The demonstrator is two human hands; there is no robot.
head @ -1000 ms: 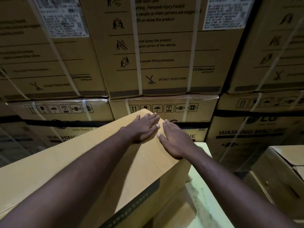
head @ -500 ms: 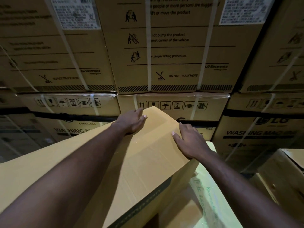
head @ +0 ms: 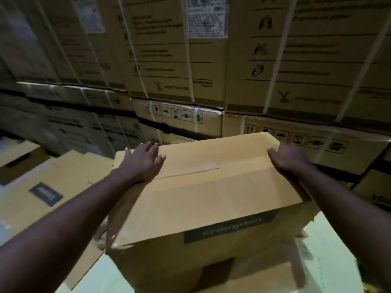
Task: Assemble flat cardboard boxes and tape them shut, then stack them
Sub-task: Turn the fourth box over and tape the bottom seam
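The fingers point(head: 150, 149) of the left hand point(head: 143, 163) are laid straight and close together, with the thumb held out, and are pressed flat on the far left corner of the box point(head: 211, 197). The right hand point(head: 285, 158) is set at the far right corner, but whether its fingers are curled over the edge or only laid against it cannot be told, since that side is smeared by motion. The box is held between the two hands at chest height, tilted a little, above a pale green surface point(head: 334, 246), and its top flaps are folded down with the seam running across between the hands. The step is judged to be the squaring and steadying of the closed box. It is best done with equal pressure at both corners, so that the flaps are kept flush, the seam is not sprung open and the box is kept level. On the near face a dark band point(head: 230, 228) is printed with "Crompton" in script. Flat cardboard point(head: 69, 172) with a dark label point(head: 45, 194) lies to the left. Behind, strapped cartons point(head: 306, 66) are stacked as a wall. Handling pictograms point(head: 173, 114), an umbrella among them, and a white sticker point(head: 207, 17) are seen on the cartons, but the small print there is too blurred to be read.
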